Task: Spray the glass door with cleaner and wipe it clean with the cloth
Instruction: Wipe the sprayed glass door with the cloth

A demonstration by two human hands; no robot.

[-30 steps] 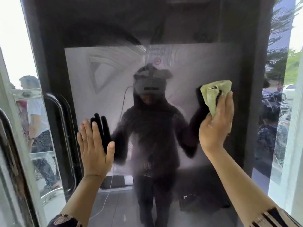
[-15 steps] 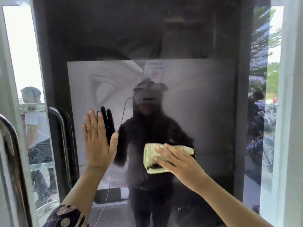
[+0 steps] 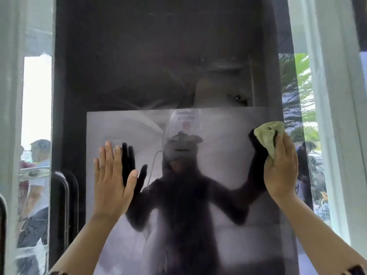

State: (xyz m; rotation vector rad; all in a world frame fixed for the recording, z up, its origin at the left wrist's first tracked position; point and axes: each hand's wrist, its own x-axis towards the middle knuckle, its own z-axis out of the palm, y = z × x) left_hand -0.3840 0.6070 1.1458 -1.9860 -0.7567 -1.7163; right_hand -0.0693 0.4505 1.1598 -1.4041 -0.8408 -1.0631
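The left hand (image 3: 111,181) lies spread flat on the glass door (image 3: 158,56); the right hand (image 3: 281,171) grips the green cloth (image 3: 268,135) at the right, with a black door handle (image 3: 63,205) at the left.

Glass door (image 3: 198,66): upright, dark, reflective, hazy smears over middle area. Cloth (image 3: 268,135): pale green, crumpled, pressed flat against glass at right side, upper part showing, lower part covered by fingers.
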